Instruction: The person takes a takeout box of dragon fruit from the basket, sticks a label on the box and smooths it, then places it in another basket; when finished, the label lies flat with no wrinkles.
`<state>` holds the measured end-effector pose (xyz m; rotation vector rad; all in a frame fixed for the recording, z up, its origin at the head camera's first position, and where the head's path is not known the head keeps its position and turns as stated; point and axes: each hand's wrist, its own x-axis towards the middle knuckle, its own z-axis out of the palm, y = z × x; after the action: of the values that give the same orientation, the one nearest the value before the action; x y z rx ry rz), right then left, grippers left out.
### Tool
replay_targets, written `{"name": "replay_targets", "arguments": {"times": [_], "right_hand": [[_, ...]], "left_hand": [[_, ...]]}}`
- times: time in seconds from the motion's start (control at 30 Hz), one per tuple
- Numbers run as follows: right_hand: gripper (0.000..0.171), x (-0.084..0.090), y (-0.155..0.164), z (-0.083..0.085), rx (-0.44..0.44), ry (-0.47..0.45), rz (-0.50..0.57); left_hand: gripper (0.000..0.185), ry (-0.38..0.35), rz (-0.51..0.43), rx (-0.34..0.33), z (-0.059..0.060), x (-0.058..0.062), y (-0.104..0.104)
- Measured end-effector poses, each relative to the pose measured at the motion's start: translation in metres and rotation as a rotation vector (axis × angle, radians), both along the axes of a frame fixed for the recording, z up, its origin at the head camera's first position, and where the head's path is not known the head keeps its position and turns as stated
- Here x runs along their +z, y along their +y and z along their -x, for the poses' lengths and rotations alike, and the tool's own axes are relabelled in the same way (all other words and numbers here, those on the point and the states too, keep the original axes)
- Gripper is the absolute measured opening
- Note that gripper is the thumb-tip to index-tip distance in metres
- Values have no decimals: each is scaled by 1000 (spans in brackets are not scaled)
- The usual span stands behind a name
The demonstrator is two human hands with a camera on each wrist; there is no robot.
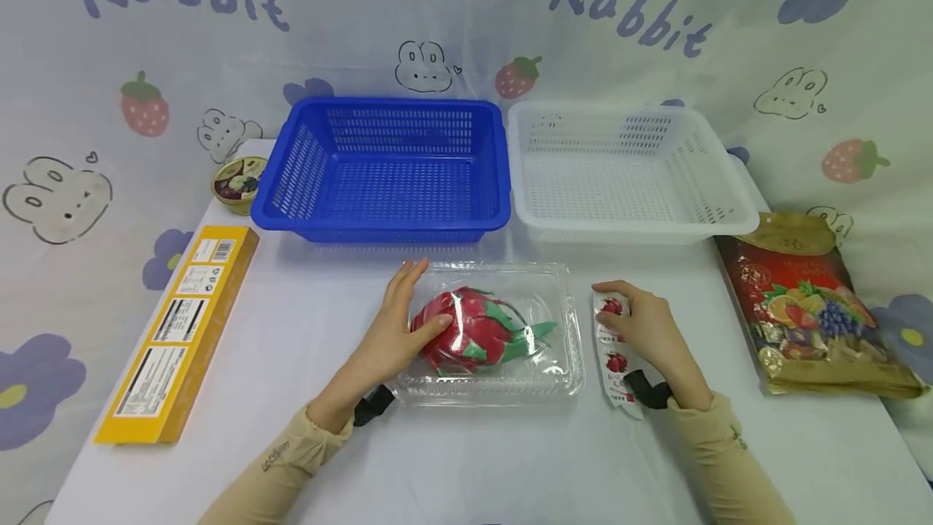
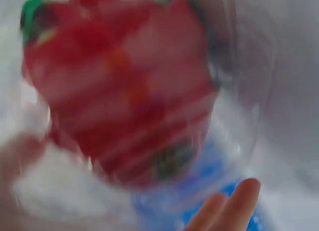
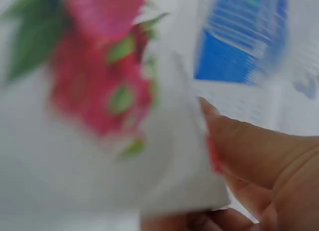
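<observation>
A clear plastic clamshell box (image 1: 563,286) lies in the middle of the table, with a red and green dragon fruit (image 1: 477,326) inside. My left hand (image 1: 389,339) holds the box at its left end, thumb over the lid and fingers along the side. In the left wrist view the dragon fruit (image 2: 124,91) looks large and blurred behind plastic. To the right, my right hand (image 1: 650,330) pinches a narrow white packet (image 1: 615,363) printed with dragon fruits. The right wrist view shows the thumb against the white packet (image 3: 169,166); some fingers are hidden behind it.
A blue basket (image 1: 386,235) and a white basket (image 1: 634,227) stand side by side at the back. Left are a yellow carton (image 1: 178,330) and a round tub (image 1: 239,185). A red and gold candy bag (image 1: 816,306) lies on the right.
</observation>
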<state>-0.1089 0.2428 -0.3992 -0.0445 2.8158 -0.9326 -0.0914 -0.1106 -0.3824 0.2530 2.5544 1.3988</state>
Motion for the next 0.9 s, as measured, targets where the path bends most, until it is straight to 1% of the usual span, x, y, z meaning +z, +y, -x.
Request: {"name": "replay_targets", "arguments": {"times": [0.1, 0.17, 0.23, 0.27, 0.33, 0.37, 0.43, 0.5, 0.63, 0.67, 0.77, 0.9], "right_hand": [[21, 18, 1, 2, -50, 130, 24], [15, 33, -2, 2, -81, 205, 76], [17, 49, -7, 1, -91, 261, 153], [20, 56, -10, 0, -86, 274, 207], [23, 69, -19, -2, -49, 289, 321], [25, 74, -24, -3, -19, 292, 378], [27, 81, -35, -7, 53, 297, 486], [28, 87, -46, -10, 132, 293, 594], [29, 97, -64, -18, 259, 260, 800], [29, 99, -68, -20, 286, 244, 844], [29, 105, -77, -23, 342, 199, 917], [29, 108, -84, -24, 359, 158, 936]], "left_hand": [[84, 16, 87, -35, -2, 6, -3], [82, 58, 175, -44, -5, 11, -4], [79, 126, 272, -39, -10, 18, -4], [77, 164, 313, -35, -13, 21, -4], [71, 237, 365, -30, -19, 31, -3], [69, 272, 374, -31, -21, 36, -2], [64, 338, 362, -45, -27, 47, 1], [60, 416, 326, -73, -33, 57, 4], [59, 581, 208, -146, -40, 75, 13], [60, 611, 175, -165, -41, 79, 15], [61, 680, 83, -202, -43, 86, 22], [56, 747, -10, -231, -45, 92, 31]]}}
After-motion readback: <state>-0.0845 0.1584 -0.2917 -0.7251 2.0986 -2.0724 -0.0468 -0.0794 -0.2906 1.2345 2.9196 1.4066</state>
